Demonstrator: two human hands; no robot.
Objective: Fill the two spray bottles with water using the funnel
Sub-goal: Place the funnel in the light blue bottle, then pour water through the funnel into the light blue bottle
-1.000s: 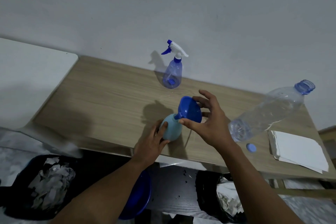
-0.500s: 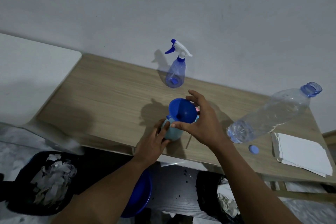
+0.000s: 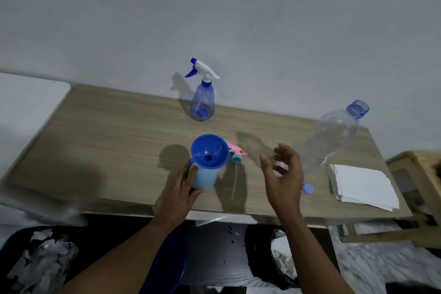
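While left hand [image 3: 177, 194] grips light-blue bottle [image 3: 204, 178] near table edge [image 3: 214, 213], right hand [image 3: 284, 174] open, clear.

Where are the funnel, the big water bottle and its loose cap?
funnel [image 3: 210, 151], head view, inside of its bowl.
big water bottle [image 3: 331, 136], head view, clear body.
loose cap [image 3: 308, 189], head view, flat top.

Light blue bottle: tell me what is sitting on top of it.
A blue funnel sits in the neck of the light blue bottle, which the left hand steadies. The funnel's bowl looks empty. It covers the bottle's mouth, so the level inside cannot be seen.
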